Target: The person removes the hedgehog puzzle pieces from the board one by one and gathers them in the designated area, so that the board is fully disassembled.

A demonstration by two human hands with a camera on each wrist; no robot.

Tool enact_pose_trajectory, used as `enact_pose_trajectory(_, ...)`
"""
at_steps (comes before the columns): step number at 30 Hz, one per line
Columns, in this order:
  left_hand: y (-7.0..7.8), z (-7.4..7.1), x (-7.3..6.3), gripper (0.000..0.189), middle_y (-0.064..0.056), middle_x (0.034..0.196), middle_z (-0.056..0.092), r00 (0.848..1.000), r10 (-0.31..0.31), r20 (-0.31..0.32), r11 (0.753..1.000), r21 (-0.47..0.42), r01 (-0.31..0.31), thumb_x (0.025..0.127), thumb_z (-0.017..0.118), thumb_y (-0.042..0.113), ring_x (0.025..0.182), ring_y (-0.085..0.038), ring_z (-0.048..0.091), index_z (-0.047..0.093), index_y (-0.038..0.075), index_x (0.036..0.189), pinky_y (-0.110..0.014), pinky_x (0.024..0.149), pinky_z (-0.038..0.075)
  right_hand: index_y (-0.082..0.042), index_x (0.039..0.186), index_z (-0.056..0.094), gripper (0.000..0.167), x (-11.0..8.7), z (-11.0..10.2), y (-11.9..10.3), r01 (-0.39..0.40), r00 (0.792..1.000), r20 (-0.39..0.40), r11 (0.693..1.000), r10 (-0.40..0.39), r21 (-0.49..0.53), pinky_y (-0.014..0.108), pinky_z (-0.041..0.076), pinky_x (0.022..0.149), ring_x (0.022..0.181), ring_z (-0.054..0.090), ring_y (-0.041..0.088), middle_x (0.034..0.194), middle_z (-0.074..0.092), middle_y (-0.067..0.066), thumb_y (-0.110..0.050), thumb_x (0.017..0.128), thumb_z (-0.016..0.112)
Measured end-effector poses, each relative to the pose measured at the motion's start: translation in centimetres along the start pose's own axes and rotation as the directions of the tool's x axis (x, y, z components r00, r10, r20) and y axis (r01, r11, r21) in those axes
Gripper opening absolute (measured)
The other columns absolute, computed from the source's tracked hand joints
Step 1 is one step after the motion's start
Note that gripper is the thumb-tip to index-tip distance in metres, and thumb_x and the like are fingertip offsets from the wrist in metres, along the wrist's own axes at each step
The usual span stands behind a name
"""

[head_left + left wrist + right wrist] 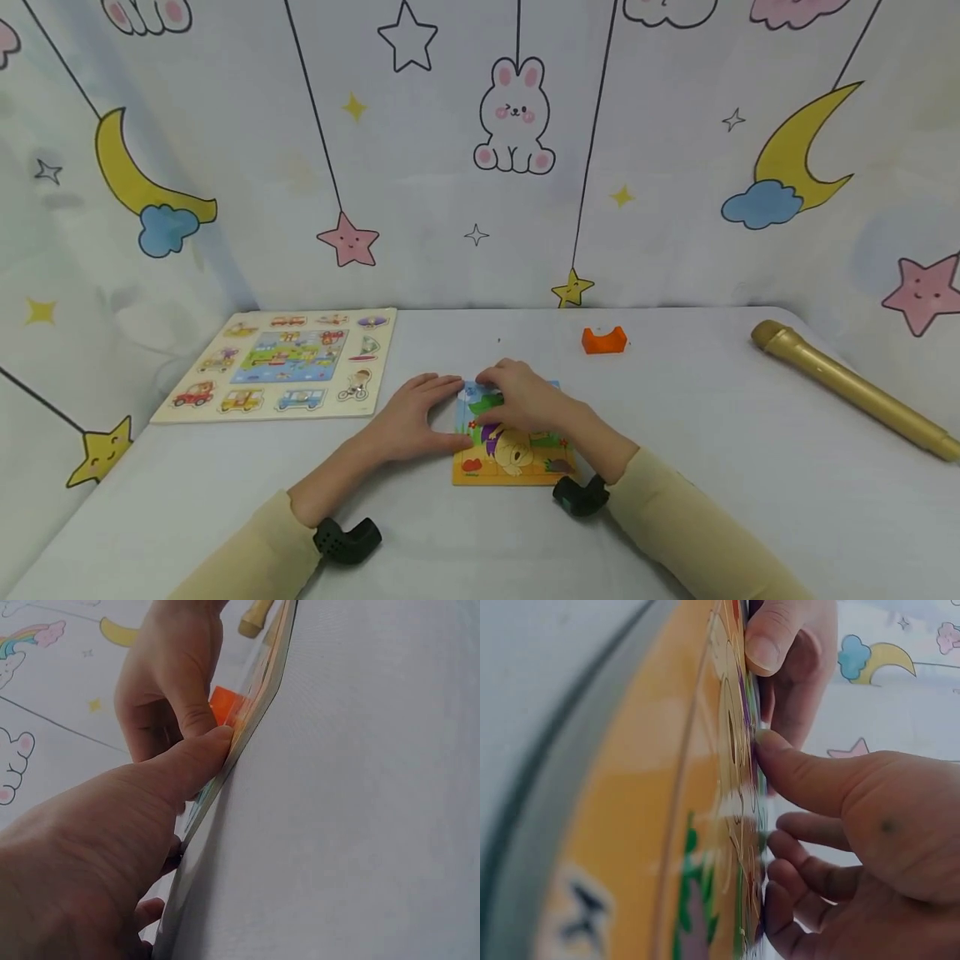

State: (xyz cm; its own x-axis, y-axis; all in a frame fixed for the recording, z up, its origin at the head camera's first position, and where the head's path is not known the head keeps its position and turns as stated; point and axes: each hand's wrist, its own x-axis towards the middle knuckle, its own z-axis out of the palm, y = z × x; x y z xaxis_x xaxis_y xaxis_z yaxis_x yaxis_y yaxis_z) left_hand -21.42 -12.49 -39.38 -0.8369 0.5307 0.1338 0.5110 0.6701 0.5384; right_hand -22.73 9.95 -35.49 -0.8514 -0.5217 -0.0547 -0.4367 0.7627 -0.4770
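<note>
A small picture puzzle board (480,477) lies flat on the table, with a yellow cartoon animal, green leaves and an orange border. Along its left side rests my left hand (412,421), index finger at the far corner and thumb stretched onto the near part of the edge. In the left wrist view that thumb (202,754) presses on the rim. My right hand (532,400) is over the upper middle of the picture, fingers bent, with thumb and fingertips on its surface. In the right wrist view its fingertips (776,900) meet the picture; I cannot tell whether they pinch a piece.
A larger board with vehicle pictures (367,321) lies at the back left. Behind the puzzle, to the right, sits an orange notched block (604,342). A gold microphone-shaped stick (855,387) lies at the far right. A printed cloth (450,183) hangs behind the table.
</note>
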Motion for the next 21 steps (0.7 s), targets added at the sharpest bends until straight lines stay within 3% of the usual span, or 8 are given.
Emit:
enact_pose_trajectory(13, 0.12, -0.14, 0.07, 0.084, -0.006, 0.152, 0.048, 1.0, -0.019, 0.014, 1.0, -0.012, 0.019, 0.08, 0.08, 0.052, 0.145, -0.036, 0.03, 0.052, 0.011, 0.148, -0.058, 0.115, 0.025, -0.007, 0.134, 0.062, 0.052, 0.29, 0.56, -0.02, -0.079, 0.997, -0.016, 0.994, 0.08, 0.07, 0.041, 0.046, 0.102, 0.111, 0.051, 0.024, 0.129, 0.057, 0.011, -0.024, 0.089, 0.08)
enact_pose_trajectory(21, 0.18, -0.05, 0.19, 0.085, -0.006, 0.152, 0.048, 1.0, -0.026, 0.016, 1.0, -0.015, 0.026, 0.08, 0.08, 0.051, 0.146, -0.037, 0.029, 0.052, 0.011, 0.149, -0.058, 0.116, 0.024, -0.011, 0.131, 0.065, 0.046, 0.32, 0.59, 0.09, -0.079, 0.997, -0.02, 0.993, 0.081, 0.082, 0.042, 0.045, 0.1, 0.113, 0.048, 0.027, 0.129, 0.054, 0.011, -0.023, 0.09, 0.08)
